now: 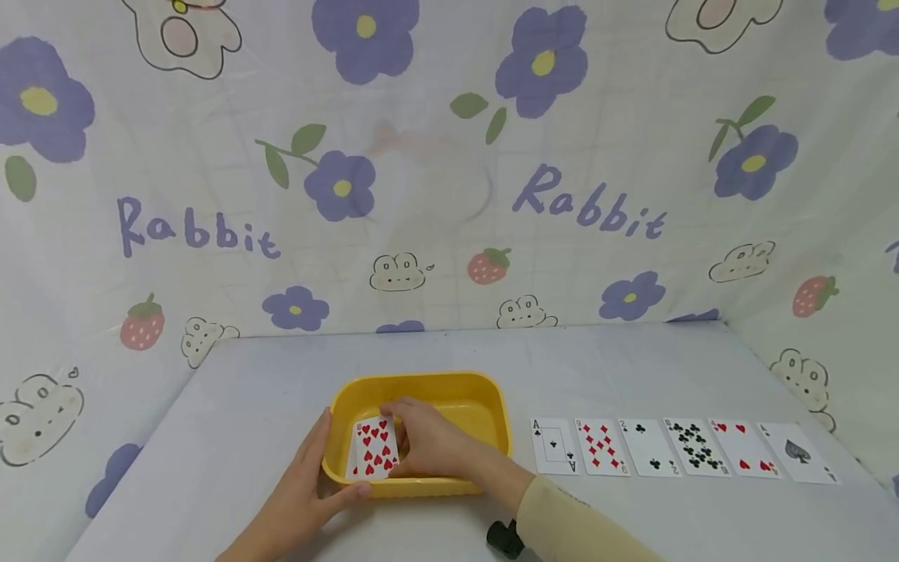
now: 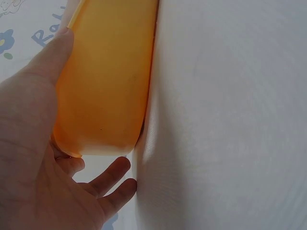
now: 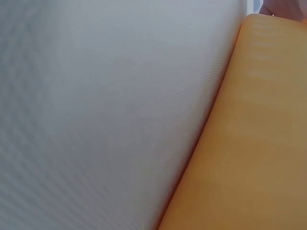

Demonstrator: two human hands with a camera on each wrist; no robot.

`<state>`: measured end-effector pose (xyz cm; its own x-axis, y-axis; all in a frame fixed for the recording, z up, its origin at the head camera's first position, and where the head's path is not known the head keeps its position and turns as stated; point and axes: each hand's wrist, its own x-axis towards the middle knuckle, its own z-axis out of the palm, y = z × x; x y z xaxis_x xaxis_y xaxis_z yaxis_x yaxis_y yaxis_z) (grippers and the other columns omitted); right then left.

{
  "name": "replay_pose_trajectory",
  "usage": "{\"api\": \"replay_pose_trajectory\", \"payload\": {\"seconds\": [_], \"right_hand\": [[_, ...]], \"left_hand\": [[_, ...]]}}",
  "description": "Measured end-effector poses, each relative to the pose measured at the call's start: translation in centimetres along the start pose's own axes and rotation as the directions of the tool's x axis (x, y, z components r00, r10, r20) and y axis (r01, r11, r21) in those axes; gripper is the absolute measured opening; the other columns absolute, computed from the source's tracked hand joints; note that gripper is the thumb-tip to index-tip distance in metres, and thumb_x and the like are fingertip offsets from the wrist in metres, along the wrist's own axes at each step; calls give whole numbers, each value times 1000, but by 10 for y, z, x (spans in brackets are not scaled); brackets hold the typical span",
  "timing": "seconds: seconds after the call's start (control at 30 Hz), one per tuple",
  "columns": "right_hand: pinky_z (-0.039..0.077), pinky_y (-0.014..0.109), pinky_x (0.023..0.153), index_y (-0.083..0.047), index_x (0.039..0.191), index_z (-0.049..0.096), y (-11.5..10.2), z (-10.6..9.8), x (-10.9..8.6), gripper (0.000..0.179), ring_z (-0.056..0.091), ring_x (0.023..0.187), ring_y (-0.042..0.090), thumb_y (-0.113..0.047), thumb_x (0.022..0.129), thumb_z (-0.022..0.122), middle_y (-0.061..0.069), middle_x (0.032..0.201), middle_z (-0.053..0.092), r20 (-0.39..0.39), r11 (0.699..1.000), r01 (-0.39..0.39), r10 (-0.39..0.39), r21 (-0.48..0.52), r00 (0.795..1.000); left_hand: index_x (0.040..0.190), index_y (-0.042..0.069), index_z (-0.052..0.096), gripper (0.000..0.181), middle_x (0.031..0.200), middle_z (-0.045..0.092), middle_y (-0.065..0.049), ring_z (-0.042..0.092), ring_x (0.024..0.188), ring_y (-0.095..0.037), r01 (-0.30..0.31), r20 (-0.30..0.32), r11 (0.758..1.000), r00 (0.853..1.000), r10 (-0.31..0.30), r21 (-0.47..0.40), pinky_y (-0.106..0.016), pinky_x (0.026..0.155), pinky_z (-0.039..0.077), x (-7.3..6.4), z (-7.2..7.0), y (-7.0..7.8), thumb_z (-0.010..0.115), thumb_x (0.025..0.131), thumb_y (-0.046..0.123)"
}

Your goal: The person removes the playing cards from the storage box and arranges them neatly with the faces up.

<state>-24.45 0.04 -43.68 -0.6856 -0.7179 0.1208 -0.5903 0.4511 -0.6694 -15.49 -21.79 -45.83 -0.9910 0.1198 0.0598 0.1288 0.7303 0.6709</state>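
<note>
A yellow plastic tray stands on the table, its outer wall filling much of the left wrist view. My left hand grips its front left corner, thumb at the front rim and fingers along the left side. Inside the tray, my right hand holds a hearts playing card by its right edge, fingers near the top corner and thumb near the bottom. Another card's edge peeks out beneath it on the left. In the right wrist view only the tray's wall and part of a hand at the top show.
To the tray's right lies a row of several face-up playing cards, from the ace of clubs to the ace of spades. A small black object sits near the right sleeve. A patterned curtain rises behind the table.
</note>
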Motion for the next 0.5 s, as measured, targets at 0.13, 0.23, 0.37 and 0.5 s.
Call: {"api": "replay_pose_trajectory", "payload": {"seconds": [0.13,0.23,0.37,0.5], "right_hand": [[51,17,72,0,142,47,1,-3,-3,85,56,82,8,-14,71,91,-1,105,57,-19,997,-34,35,68,999],[51,20,73,-2,143,47,-1,-10,-8,86,56,84,10,-14,70,91,-3,100,58,-50,993,-53,58,101,997],[51,20,78,-5,145,45,-6,-30,-20,87,56,90,12,-16,72,90,-3,107,58,-96,993,-69,78,96,992],[53,24,82,-6,145,45,-10,-60,-47,86,58,92,15,-15,72,89,0,121,56,-175,995,-16,32,95,984]], "left_hand": [[159,13,2,119,163,7,-11,14,146,-34,-27,-5,1000,1000,27,-3,-53,113,18,0,0,1,70,78,67],[159,11,3,118,163,8,-13,15,146,-35,-53,-15,999,998,53,-9,-54,113,19,0,0,1,70,79,65],[159,10,4,117,163,8,-14,15,146,-35,-69,-33,998,997,69,-10,-55,113,19,0,0,0,71,79,63],[159,13,2,120,163,6,-12,13,146,-34,-27,-13,1000,1000,27,-8,-55,113,18,2,1,0,70,77,67]]}}
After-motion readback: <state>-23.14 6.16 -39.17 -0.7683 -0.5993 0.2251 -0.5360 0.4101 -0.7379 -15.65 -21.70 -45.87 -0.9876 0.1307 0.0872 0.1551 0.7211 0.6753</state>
